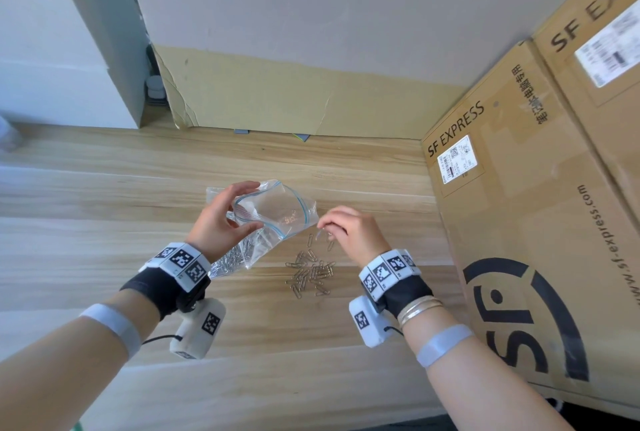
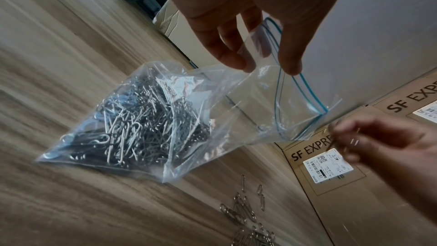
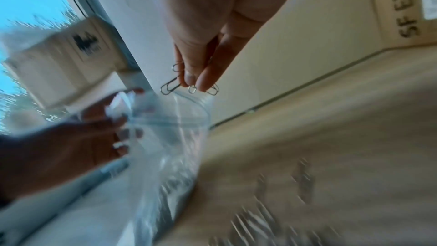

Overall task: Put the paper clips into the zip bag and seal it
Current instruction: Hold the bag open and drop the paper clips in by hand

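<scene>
1. At the bag's 3 o'clock, the right hand has its grip pinched on a few clips, poised to drop them in.
2. Left hand grips the bag at its mouth, holding it agape for loading.
3. Loose clips wait on the counter at the bag's 5 o'clock, within reach.

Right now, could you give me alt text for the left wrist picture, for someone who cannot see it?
A left hand holds open the mouth of a clear zip bag packed with paper clips and resting on a wooden table. A right hand brings more clips; loose clips lie below.
</scene>
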A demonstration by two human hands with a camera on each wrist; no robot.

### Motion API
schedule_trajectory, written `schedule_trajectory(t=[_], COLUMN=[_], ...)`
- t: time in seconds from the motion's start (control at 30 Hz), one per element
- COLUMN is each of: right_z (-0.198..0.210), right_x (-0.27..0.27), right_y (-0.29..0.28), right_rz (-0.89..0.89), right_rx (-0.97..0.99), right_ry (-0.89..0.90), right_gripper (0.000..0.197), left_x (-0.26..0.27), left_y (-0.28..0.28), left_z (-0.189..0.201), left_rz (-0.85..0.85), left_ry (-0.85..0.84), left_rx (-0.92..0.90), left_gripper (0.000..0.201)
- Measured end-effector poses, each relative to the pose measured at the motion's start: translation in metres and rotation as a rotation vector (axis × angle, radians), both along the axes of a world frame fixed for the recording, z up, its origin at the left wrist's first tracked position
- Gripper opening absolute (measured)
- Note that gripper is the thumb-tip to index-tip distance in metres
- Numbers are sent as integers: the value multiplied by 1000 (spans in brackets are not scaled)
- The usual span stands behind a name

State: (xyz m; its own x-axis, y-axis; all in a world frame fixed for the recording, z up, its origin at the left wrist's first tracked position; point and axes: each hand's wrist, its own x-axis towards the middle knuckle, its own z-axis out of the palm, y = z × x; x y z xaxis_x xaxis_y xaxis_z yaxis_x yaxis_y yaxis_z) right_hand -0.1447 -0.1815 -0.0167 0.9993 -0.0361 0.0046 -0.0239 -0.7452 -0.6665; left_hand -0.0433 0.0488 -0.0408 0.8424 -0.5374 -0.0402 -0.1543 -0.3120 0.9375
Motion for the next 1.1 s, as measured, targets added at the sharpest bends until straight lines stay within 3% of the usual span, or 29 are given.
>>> schedule_trajectory(t=[0.13,0.4,0.63,0.83,0.97,1.1], right_z=[23,19,14,-64,-84,-77], right_x=[31,58,28,6,-4,-17], right_y=[20,45,0,-14,-7,3], right_rz=[78,190,-41,-113,-224,-125], right_rx=[-31,-161,-105,-239,-201,-175], right_ry=[-81,68,-68,400,426,501], right_gripper=[10,20,13,25,37,56], left_x=[0,-2,-1,-1,-1,1], left_y=[-4,-3,1,1,1,0], left_z=[0,4,5,3,2,2], left_rz=[-5,-7,18,39,38,26], left_ry=[-8,-31,-8,-15,-11,-16], left_rx=[-9,-6,-1,-1,2,4], left_gripper=[66,77,69,75,66,72])
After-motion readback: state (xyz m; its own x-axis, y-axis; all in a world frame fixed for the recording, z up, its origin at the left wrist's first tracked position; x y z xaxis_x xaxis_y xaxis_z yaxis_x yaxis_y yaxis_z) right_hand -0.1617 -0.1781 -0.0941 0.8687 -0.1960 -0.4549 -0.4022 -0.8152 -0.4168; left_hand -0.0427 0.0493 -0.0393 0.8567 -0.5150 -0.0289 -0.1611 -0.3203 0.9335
